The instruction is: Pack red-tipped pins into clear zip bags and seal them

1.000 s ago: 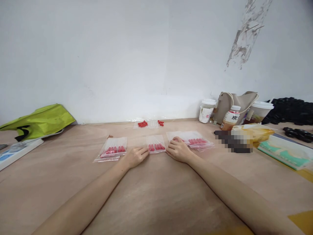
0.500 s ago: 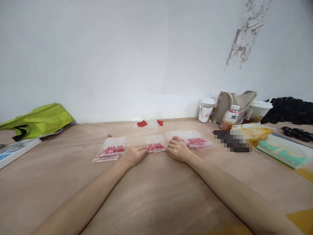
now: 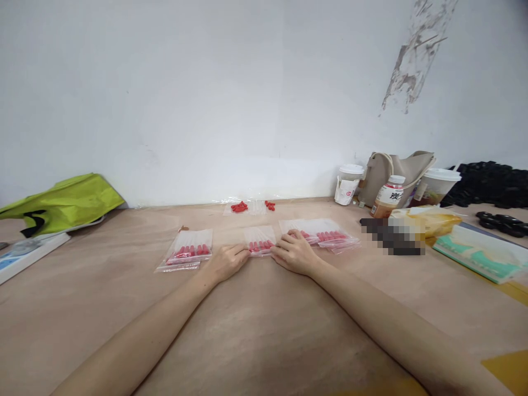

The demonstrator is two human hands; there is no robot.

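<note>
Flat on the table in front of me lies a small clear zip bag (image 3: 259, 234) with a row of several red, finger-shaped pieces (image 3: 261, 245) inside. The fingers of my left hand (image 3: 225, 262) are closed on its near left corner. At the near right corner, my right hand (image 3: 295, 254) has its fingers closed on the bag's zip edge, hiding that corner. Left of my left hand are overlapping filled bags (image 3: 192, 238) with similar red pieces. More filled bags (image 3: 324, 226) lie just beyond and right of my right hand, which partly covers them.
Loose red pieces (image 3: 239, 207) rest on clear plastic by the wall. At right stand a paper cup (image 3: 348, 186), a bottle (image 3: 388, 198), a beige bag (image 3: 371, 179) and a lidded drink cup (image 3: 437, 187). A yellow-green bag (image 3: 78, 201) sits at left.
My right hand has slid a little to the left along the near edge of the middle zip bag. My left hand stays at the left corner.
</note>
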